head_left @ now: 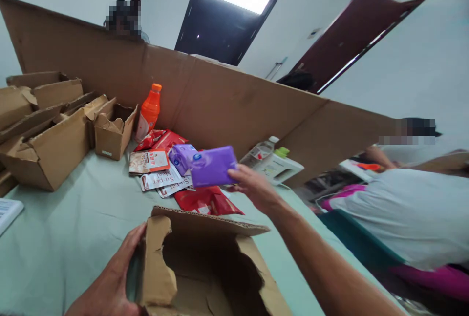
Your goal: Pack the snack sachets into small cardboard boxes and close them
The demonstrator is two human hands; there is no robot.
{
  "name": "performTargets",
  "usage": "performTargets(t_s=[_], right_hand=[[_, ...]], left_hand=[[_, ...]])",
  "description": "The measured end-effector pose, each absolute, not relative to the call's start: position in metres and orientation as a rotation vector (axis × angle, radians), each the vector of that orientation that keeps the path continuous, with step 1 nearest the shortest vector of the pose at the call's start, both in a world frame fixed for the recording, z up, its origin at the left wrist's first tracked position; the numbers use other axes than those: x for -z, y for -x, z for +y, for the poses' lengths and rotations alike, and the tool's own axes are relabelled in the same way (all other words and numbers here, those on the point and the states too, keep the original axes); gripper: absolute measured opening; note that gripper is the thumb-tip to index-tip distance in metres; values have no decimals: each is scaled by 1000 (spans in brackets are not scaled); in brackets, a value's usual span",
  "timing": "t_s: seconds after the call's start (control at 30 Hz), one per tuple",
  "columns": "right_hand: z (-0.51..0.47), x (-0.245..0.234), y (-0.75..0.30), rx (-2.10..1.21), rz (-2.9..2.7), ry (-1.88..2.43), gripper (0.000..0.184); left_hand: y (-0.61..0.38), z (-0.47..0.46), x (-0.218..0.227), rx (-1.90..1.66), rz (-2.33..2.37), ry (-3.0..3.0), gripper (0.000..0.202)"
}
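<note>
1. Your right hand (252,186) pinches the purple pack (212,167) by its near right corner, thumb on top, the other fingers mostly hidden beneath.
2. That pack is beyond the open box (157,267), overlapping the heap in view; you cannot tell here whether it touches the things below.
3. Your left hand (113,277) lies along the left side of this box, thumb and forefinger spread apart; whether it grips the cardboard, I cannot tell.
4. The box faces you with its torn flaps raised, its inside mostly in shadow.
5. Around your purple pack you have a lighter purple packet (179,157), white sachets (161,179) marked "Super Meal", an orange-and-white pouch (149,161) and red packets (207,201).
6. Behind the heap, an orange bottle (149,110) stands beside a small carton (113,135), with larger cartons (66,150) to its left.
7. Right of the heap, you see a clear bottle (262,152) just beside a white jug (280,167) with a green cap.
8. A cardboard partition (227,101) borders your green-covered table (91,199).
</note>
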State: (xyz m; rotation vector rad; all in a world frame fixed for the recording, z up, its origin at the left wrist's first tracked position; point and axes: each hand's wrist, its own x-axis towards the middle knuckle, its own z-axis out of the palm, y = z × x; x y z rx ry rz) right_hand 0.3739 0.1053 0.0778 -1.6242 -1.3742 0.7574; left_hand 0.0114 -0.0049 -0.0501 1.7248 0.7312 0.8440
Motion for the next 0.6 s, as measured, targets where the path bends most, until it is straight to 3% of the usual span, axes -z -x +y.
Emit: performTargets(t_s=[0.23, 0.43, 0.6], right_hand=[[115, -21, -390, -621, -1405, 1765, 31], [35, -12, -399, -506, -1288, 1744, 44], [-53, 15, -364, -829, -1102, 1614, 51]], left_hand=[[-8, -5, 64, -746, 807, -1731, 132], [-8, -7, 52, -800, 849, -1727, 127], [-10, -4, 46, -837, 861, -1766, 121]])
